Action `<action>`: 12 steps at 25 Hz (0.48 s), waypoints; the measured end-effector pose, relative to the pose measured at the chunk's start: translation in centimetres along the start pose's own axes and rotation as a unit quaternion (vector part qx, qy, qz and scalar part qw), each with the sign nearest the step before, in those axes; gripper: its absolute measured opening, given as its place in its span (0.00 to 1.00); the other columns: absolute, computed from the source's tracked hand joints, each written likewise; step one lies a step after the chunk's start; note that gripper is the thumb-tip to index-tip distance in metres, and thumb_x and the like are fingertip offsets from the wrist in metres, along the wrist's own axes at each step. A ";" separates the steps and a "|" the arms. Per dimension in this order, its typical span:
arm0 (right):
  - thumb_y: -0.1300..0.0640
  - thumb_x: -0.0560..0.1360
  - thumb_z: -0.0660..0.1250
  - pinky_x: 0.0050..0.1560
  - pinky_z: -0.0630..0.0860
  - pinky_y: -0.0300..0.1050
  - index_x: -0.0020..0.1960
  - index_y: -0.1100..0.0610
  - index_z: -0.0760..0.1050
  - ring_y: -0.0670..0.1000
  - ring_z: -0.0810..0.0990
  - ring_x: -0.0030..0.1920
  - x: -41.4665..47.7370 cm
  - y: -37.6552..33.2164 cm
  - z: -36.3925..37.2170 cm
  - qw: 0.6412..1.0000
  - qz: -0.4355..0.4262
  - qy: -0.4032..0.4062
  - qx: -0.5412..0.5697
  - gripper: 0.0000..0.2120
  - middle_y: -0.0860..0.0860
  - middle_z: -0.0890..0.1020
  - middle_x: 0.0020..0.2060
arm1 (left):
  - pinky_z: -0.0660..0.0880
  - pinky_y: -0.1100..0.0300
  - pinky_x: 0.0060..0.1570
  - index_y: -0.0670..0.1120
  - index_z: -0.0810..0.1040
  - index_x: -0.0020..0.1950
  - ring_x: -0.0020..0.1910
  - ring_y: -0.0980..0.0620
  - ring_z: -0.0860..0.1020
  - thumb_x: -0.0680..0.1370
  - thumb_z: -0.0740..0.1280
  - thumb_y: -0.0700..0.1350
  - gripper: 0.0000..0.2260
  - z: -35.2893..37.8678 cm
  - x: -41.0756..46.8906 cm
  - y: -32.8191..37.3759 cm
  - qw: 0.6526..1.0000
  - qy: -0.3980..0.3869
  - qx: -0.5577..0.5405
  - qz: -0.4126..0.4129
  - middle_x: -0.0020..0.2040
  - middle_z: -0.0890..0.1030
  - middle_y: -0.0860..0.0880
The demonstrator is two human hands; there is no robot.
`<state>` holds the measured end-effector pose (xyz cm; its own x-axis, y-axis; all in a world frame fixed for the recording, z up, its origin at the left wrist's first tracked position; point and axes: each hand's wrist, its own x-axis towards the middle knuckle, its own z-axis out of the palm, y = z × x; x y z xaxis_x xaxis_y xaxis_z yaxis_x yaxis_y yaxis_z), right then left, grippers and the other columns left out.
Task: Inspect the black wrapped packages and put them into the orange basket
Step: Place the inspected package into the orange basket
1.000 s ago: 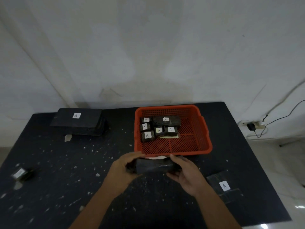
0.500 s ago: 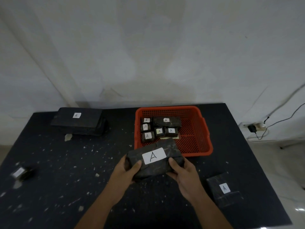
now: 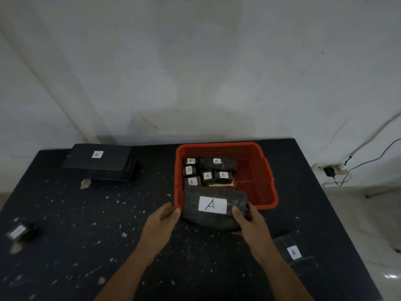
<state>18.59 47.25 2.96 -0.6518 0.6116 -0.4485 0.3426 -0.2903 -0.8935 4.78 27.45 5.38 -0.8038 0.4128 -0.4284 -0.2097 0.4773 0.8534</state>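
Observation:
I hold a black wrapped package (image 3: 193, 210) with a white "A" label facing up, over the near rim of the orange basket (image 3: 269, 181). My left hand (image 3: 161, 222) grips its left end and my right hand (image 3: 249, 224) grips its right end. Several smaller black packages (image 3: 207, 172) with "A" labels lie in the basket's left half. Another labelled black package (image 3: 293, 255) lies on the table at the near right. A large flat black package (image 3: 97, 161) sits at the far left. A small one (image 3: 20, 232) lies blurred at the left edge.
The black table (image 3: 86, 235) is speckled with white flecks. A white wall rises behind it. At the right, beyond the table edge, a power strip with a plug (image 3: 331, 170) and cables lies on the floor.
The package was turned label-up between my hands, then carried forward and right from above the table to over the basket's near rim.

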 end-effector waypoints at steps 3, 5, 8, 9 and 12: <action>0.55 0.79 0.68 0.61 0.78 0.49 0.67 0.48 0.74 0.46 0.81 0.58 1.7 -1.4 -1.0 0.995 -0.073 0.055 -0.029 0.17 0.44 0.83 0.56 | 0.71 0.60 0.61 0.44 0.72 0.68 0.56 0.56 0.76 0.79 0.66 0.44 0.18 0.3 1.4 -0.2 0.999 0.021 0.044 0.000 0.64 0.77 0.49; 0.56 0.79 0.67 0.61 0.76 0.46 0.67 0.50 0.74 0.45 0.80 0.57 3.1 -2.4 -1.4 0.991 -0.098 0.064 -0.069 0.16 0.41 0.82 0.54 | 0.71 0.60 0.61 0.45 0.73 0.67 0.57 0.57 0.75 0.78 0.66 0.44 0.17 0.5 2.5 -0.1 0.996 0.034 0.081 0.013 0.64 0.77 0.49; 0.56 0.80 0.66 0.59 0.73 0.43 0.68 0.52 0.72 0.49 0.78 0.59 5.3 -3.3 -1.9 0.987 -0.066 0.051 -0.135 0.17 0.45 0.79 0.55 | 0.70 0.56 0.65 0.48 0.73 0.67 0.63 0.53 0.74 0.78 0.67 0.46 0.18 0.9 3.7 0.0 0.987 0.040 0.151 0.033 0.67 0.74 0.49; 0.56 0.80 0.66 0.59 0.72 0.43 0.69 0.52 0.72 0.49 0.77 0.59 6.2 -3.4 -2.2 0.986 -0.049 0.044 -0.151 0.17 0.46 0.79 0.56 | 0.69 0.55 0.65 0.48 0.73 0.67 0.65 0.52 0.73 0.78 0.67 0.46 0.17 1.1 4.0 0.1 0.984 0.042 0.171 0.035 0.68 0.73 0.49; 0.53 0.80 0.66 0.59 0.73 0.45 0.69 0.52 0.73 0.51 0.78 0.59 8.6 -3.8 -2.9 0.981 0.000 0.006 -0.192 0.17 0.49 0.80 0.58 | 0.68 0.54 0.69 0.48 0.74 0.66 0.66 0.51 0.71 0.77 0.67 0.46 0.17 1.3 4.9 0.2 0.980 0.035 0.191 0.044 0.68 0.72 0.48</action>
<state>13.66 55.76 2.56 -0.6442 0.6216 -0.4456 0.5734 0.0071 -0.8192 1.54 30.60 3.06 -0.8489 0.4168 -0.3251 0.0752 0.7040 0.7063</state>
